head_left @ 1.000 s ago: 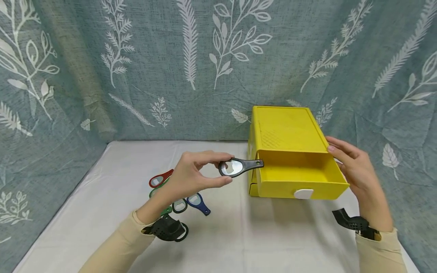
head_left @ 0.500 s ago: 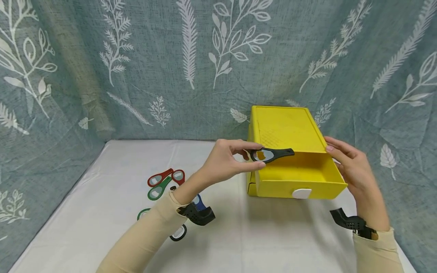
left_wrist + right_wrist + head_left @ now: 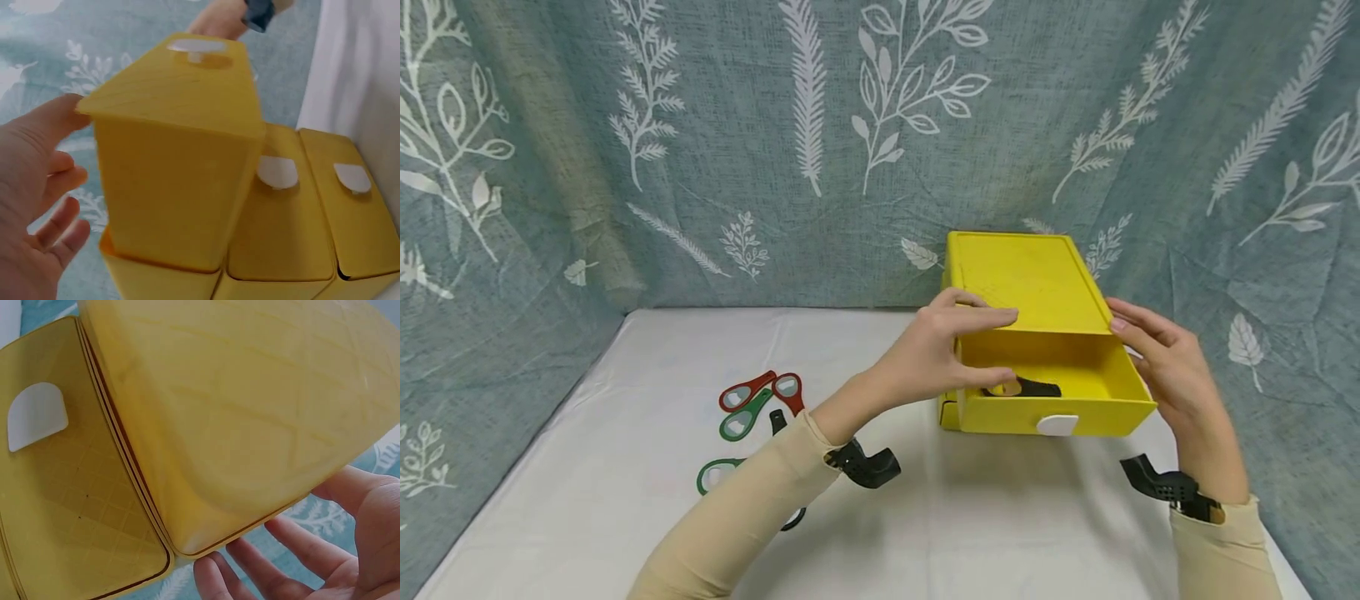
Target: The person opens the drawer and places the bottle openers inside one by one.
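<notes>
A yellow drawer cabinet (image 3: 1026, 271) stands at the right with its top drawer (image 3: 1000, 420) pulled out. Inside that drawer, by the front wall, lies a black bottle opener (image 3: 1039, 389), its head partly hidden by my left hand (image 3: 925, 350). The left thumb and forefinger are spread apart over the drawer's left corner, holding nothing. In the left wrist view the left hand (image 3: 31, 169) is beside the drawer's side wall. My right hand (image 3: 1176, 358) rests against the cabinet's right side, fingertips at its edge; in the right wrist view its fingers (image 3: 306, 547) touch that edge.
On the white table (image 3: 865, 550) at the left lie red bottle openers (image 3: 730, 398), a green bottle opener (image 3: 737, 423) and others partly under the left forearm. Two lower drawers, one with a white handle (image 3: 278, 172), are shut. A patterned curtain (image 3: 737, 150) hangs behind.
My left hand has moved right to the drawer and let go of the black bottle opener, which now lies inside. The right hand has stayed at the cabinet's side.
</notes>
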`<move>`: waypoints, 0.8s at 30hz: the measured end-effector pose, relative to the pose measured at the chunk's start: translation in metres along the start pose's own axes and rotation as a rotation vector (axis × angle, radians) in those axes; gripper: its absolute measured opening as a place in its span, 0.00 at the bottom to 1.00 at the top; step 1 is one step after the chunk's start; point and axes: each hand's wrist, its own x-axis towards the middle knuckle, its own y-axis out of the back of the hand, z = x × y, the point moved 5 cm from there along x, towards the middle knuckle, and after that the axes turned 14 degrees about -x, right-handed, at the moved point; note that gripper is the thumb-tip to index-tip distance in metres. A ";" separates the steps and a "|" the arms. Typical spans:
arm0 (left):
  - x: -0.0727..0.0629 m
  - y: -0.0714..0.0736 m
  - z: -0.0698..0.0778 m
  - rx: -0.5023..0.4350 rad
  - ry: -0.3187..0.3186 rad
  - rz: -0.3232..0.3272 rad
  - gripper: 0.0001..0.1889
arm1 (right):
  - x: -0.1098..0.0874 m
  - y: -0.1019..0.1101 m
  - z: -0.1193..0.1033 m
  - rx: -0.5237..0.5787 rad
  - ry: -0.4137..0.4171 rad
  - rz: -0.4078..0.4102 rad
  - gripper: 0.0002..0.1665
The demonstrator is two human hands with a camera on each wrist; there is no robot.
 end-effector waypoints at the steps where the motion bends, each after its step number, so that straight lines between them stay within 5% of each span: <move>1: -0.001 0.002 0.002 -0.010 -0.025 0.022 0.28 | 0.000 0.000 0.000 0.003 0.002 -0.001 0.29; 6: -0.017 0.021 0.010 -0.050 -0.099 0.149 0.23 | 0.001 0.000 0.000 -0.004 0.009 0.004 0.29; 11: -0.056 0.051 0.009 -0.062 -0.064 0.231 0.22 | 0.000 -0.001 0.001 -0.011 0.002 0.006 0.29; 16: -0.111 0.077 -0.002 -0.039 0.080 0.242 0.23 | -0.002 -0.001 0.002 -0.018 -0.013 0.015 0.30; 24: -0.195 0.092 -0.039 0.014 0.435 0.101 0.25 | -0.002 -0.001 0.001 0.032 -0.023 0.011 0.29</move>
